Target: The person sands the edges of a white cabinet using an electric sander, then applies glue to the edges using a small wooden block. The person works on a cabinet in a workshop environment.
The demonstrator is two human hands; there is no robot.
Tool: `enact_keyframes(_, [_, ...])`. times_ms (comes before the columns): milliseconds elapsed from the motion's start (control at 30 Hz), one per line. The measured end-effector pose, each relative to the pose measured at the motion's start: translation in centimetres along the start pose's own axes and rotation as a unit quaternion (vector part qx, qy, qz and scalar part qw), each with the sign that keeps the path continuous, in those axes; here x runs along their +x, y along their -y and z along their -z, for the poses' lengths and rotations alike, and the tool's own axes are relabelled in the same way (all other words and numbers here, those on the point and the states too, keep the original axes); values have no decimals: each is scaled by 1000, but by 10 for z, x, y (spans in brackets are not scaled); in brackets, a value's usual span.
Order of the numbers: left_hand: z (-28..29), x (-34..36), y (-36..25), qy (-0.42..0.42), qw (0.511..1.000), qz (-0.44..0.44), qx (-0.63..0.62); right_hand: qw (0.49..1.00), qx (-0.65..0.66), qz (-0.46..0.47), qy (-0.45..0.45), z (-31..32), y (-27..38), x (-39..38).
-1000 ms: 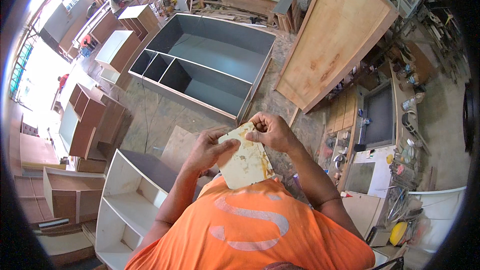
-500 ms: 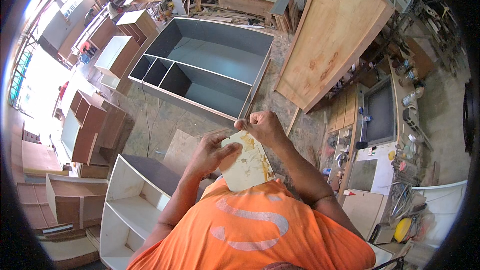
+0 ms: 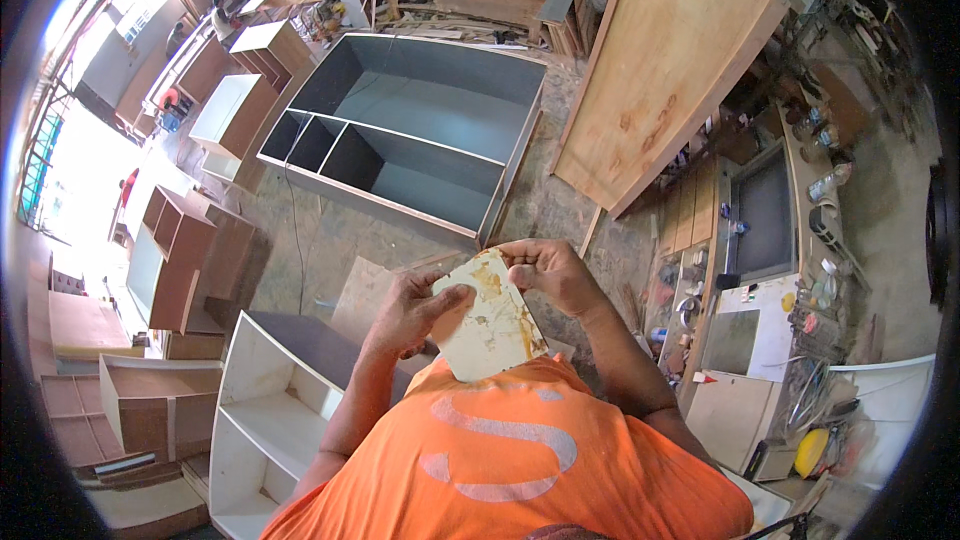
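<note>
Close in front of my orange shirt is a small flat cream board (image 3: 488, 330) with rough yellow-brown smears on its face, tilted toward me. My left hand (image 3: 412, 312) grips its left edge, thumb pressed flat on the face and the fingers behind. At the upper right corner, my right hand (image 3: 553, 275) is closed, fingers curled over the edge and thumb bent in front. Anything small between those right fingertips is too fine to make out.
Ahead lies a large dark-lined cabinet carcass (image 3: 410, 130) with dividers. A tall wooden panel (image 3: 665, 80) leans at the right, above a cluttered bench (image 3: 740, 330). A white shelf unit (image 3: 275, 410) stands near my left arm. More cabinet boxes (image 3: 180, 250) line the left.
My right hand has lowered slightly and turned, from a fist above the board's top corner to fingers laid along its upper right edge. The left hand keeps its grip.
</note>
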State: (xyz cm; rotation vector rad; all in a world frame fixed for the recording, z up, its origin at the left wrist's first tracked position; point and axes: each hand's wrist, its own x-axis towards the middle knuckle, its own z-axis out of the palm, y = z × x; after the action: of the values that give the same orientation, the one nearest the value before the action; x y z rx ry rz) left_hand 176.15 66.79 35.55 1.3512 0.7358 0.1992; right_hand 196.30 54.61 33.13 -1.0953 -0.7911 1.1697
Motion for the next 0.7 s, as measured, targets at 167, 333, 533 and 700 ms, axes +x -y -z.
enact_keyframes(167, [-11,-5,-27,-10,996,-8,90,988,-124,16,-88,-13,-12,14])
enact_keyframes(333, [-17,-8,-35,-32,991,-15,129,980,-109,28,-164,-17,-26,29])
enact_keyframes(533, [-15,0,-12,-70,994,-63,59,954,-187,46,-230,-18,-30,37])
enact_keyframes(700, [-12,-16,-10,-106,992,-62,24,886,-36,77,-455,115,-31,47])
